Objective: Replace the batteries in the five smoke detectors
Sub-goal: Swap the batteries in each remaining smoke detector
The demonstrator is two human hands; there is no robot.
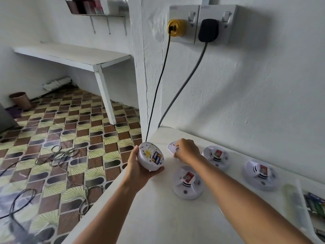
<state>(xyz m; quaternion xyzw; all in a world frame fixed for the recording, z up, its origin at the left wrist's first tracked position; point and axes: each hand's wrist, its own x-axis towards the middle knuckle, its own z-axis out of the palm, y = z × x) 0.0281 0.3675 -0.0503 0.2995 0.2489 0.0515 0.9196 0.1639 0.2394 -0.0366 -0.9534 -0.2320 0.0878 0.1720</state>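
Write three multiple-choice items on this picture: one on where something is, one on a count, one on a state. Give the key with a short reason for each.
1. Where is the detector that shows its battery?
A. on the floor
B. in the left hand
C. on the wall shelf

2. How many smoke detectors lie face up on the counter?
A. three
B. one
C. five

3. What is the right hand doing?
A. hanging idle
B. pulling the black plug
C. pinching a small white cover on the counter

Key:
1 B: the left hand holds the open detector above the counter edge.
2 A: three detectors lie there.
3 C: the right hand has its fingers on the white cover.
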